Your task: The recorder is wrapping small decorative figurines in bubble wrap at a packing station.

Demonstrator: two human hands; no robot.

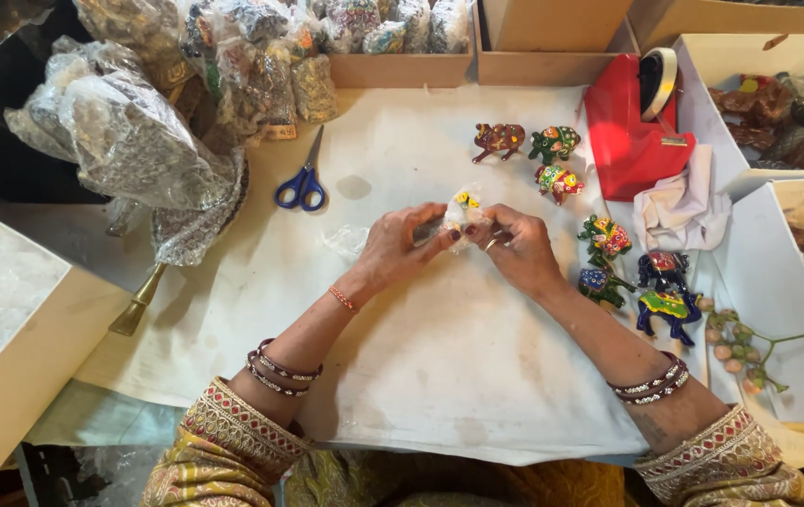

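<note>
Left hand (400, 246): fingers pinched narrow on the left side of the small painted figurine wrapped in clear plastic (463, 212).
Right hand (517, 246): fingers closed narrow on the right side of the same wrapped figurine; ring on one finger.
Wrapped figurine: held between both hands, just above the white cloth-covered table (439, 376), near its middle.
Blue-handled scissors (303, 182): lay on the cloth, left of the hands, well apart.
Red tape dispenser (634, 122): stood at upper right.
Row of small painted animal figurines (557, 180): stood on the cloth right of the hands.
Crumpled white cloth (683, 208): just below the dispenser.
Heap of plastic-wrapped bundles (139, 131): upper left.
</note>
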